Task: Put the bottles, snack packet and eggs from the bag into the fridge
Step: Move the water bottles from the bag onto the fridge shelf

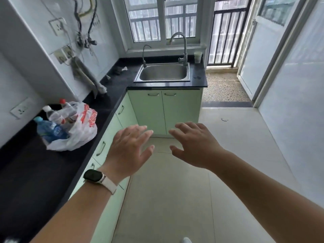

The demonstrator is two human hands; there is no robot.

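Trouble is waiting: I'm holding my left hand (129, 151) and right hand (194, 146) open, empty; bottles (50, 127) are leaning out of the slack plastic bag (82, 130), and unseen eggs could crack.

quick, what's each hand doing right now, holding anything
Left hand: open, fingers spread, holding nothing.
Right hand: open, fingers spread, holding nothing.
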